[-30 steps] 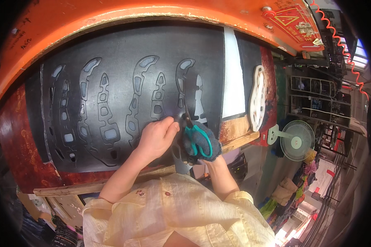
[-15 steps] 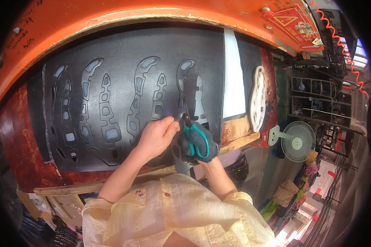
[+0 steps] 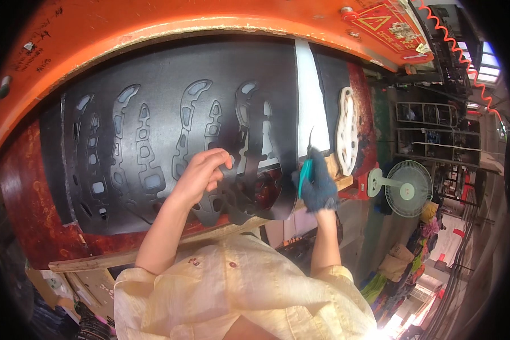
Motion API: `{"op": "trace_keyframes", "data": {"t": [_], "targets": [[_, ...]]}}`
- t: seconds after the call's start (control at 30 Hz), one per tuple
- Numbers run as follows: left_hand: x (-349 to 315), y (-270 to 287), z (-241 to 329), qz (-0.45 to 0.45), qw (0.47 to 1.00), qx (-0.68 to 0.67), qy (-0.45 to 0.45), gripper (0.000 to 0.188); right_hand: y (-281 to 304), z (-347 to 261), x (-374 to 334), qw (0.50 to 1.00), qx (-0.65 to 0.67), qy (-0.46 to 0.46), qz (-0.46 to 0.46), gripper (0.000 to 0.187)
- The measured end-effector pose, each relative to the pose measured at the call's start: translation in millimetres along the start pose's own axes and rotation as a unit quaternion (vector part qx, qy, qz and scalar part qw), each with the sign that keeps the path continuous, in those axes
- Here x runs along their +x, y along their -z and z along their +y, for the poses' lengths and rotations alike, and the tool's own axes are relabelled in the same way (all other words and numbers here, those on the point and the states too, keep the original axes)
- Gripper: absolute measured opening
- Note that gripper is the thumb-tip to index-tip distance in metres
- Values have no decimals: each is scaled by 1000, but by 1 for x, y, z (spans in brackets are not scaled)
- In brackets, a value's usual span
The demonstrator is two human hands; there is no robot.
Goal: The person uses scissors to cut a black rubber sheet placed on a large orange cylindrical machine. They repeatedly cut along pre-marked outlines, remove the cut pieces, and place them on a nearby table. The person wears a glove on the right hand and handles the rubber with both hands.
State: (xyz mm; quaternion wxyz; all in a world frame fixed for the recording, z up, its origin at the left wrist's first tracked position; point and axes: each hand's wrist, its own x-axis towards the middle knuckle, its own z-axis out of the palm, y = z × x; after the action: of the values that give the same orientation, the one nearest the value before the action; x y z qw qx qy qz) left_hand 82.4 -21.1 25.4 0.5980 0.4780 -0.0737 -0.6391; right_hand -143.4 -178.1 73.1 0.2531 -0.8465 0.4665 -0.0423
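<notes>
**Slotted black sheet [image 3: 167, 130] lies left of gloved right hand [image 3: 320, 184] and its scissors [image 3: 305, 175]**

Beyond both grips, an orange machine frame [image 3: 170, 17] arches across the far side. Under them spreads a dark red table [image 3: 28, 204], whose wooden edge [image 3: 119, 259] runs on the near side of the grips. The black sheet covers much of it, reaching beneath the bare left hand [image 3: 201, 173] and well out to that hand's left; between the two hands it has openings that show dark red below. A white strip [image 3: 313, 85] stretches away beyond the gloved grip, and a fan [image 3: 407, 188] stands well to its right. Just right of that grip lies a white slotted piece [image 3: 347, 136]. The left hand's fingers are curled; whether they pinch the sheet I cannot tell. The right hand is clasped round the scissors' teal handles, blade pointing away from the body.
</notes>
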Motion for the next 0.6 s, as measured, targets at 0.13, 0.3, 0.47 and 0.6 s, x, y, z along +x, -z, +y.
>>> {"op": "trace_keyframes", "data": {"t": [0.13, 0.3, 0.47, 0.6], "targets": [[0, -2, -1, -27, 999, 39, 12, 23, 8, 13, 31, 988, -144, 12, 46, 53], [-1, -15, -24, 44, 977, 195, -71, 25, -3, -7, 33, 991, -37, 125, 13, 30], [0, -12, -31, 39, 930, 338, -141, 22, -59, -51, 44, 923, 311, 16, -227, 23], [-19, -13, -12, 82, 849, 456, -252, 22, -91, -63, 60, 956, 152, 235, -90, 16]]}}
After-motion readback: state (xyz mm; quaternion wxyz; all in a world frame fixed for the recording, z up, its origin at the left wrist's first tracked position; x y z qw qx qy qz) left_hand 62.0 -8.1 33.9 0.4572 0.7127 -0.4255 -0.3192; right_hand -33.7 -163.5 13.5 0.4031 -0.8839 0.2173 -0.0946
